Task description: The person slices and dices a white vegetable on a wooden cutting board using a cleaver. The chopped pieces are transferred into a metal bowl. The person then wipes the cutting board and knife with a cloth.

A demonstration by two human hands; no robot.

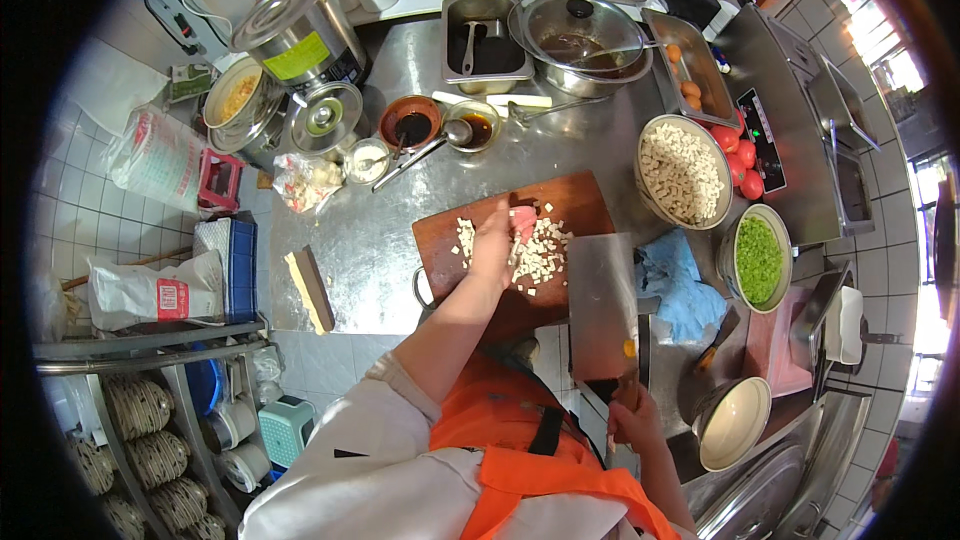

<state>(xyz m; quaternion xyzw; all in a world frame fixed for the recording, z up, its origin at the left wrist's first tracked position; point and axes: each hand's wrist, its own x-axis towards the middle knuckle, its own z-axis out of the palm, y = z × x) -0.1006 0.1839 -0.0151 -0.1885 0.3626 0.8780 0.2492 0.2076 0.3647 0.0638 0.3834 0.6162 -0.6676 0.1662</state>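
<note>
My left hand [496, 244] is over the wooden cutting board [442, 240], its fingers bent down among small white diced cubes [546, 255]. Whether any cubes are held in those fingers is hard to see. In my right hand [634, 416] is the handle of a broad cleaver [602, 300]. Its blade lies flat to the view, overlapping the board's right edge, with a small yellow piece stuck near the handle end. To the right of the blade, a crumpled blue cloth [679, 277] rests on the counter.
Bowls of white cubes [682, 172] and chopped greens [759, 259] stand at right, near tomatoes [739, 154] and a smaller knife [718, 341]. Sauce bowls [410, 124], a ladle [420, 157] and a lidded pot [577, 45] are behind the board. A cream-and-brown block [309, 291] lies left.
</note>
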